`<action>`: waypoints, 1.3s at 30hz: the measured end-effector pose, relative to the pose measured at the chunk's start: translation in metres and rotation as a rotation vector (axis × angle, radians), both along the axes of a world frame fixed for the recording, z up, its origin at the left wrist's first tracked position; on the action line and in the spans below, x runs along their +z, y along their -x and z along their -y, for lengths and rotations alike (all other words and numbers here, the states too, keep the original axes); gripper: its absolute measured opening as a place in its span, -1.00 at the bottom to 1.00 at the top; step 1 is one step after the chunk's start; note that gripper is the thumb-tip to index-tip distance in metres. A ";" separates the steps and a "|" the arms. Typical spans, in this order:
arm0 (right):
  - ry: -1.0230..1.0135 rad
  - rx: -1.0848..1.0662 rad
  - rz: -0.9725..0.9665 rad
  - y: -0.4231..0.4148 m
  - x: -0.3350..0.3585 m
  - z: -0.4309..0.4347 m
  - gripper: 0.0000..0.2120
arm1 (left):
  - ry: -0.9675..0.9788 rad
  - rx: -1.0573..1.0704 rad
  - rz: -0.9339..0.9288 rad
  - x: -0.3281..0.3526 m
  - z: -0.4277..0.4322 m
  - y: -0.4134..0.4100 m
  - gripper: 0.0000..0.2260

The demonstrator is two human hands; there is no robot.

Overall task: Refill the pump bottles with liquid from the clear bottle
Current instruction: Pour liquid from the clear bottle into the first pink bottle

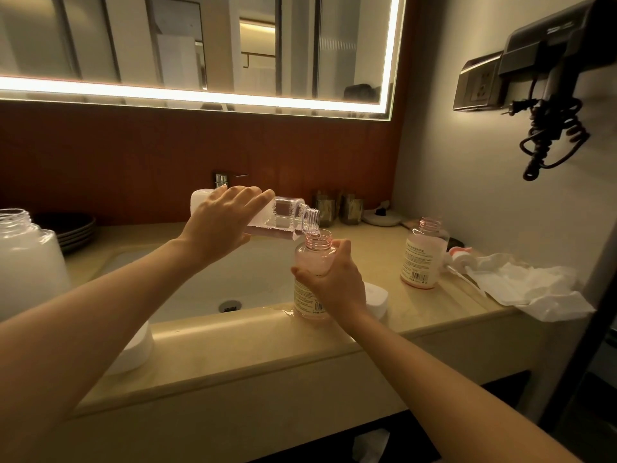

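My left hand (222, 222) grips the clear bottle (287, 218), tipped nearly level with its threaded mouth over a pink pump bottle (312, 262). Liquid runs from the mouth into that bottle's open neck. My right hand (334, 279) holds the pink bottle upright on the counter's front edge, right of the sink. A second pink bottle (424, 253) stands open and labelled further right on the counter. A pump head (459, 257) lies beside it on white tissue.
The sink basin (207, 279) with its drain lies below my left arm. A large frosted jar (26, 259) stands at the left, dark plates (71, 228) behind it. Crumpled tissue (531, 285) covers the right counter corner. A wall hair dryer (547, 78) hangs above right. Two glasses (337, 208) stand at the back.
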State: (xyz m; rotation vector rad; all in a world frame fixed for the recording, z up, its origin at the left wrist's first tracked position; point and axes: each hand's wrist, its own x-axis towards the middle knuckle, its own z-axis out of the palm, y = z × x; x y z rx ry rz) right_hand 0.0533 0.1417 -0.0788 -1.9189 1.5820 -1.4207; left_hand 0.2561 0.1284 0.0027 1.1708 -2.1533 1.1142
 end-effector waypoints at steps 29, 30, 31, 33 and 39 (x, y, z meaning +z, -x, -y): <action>-0.007 0.006 -0.001 0.000 0.001 -0.001 -0.30 | 0.005 0.007 0.029 0.002 -0.002 0.000 -0.15; -0.006 0.006 0.000 0.000 0.001 -0.001 -0.30 | 0.006 0.007 0.028 0.002 -0.002 0.000 -0.16; -0.005 0.006 0.000 0.000 0.001 -0.001 -0.31 | 0.008 0.004 0.026 0.002 -0.002 0.000 -0.16; -0.003 0.005 0.001 0.000 0.001 -0.001 -0.31 | 0.012 0.002 0.024 0.003 -0.002 -0.001 -0.16; -0.006 0.011 0.002 0.000 0.001 -0.002 -0.30 | 0.012 0.001 0.024 0.002 -0.003 0.000 -0.18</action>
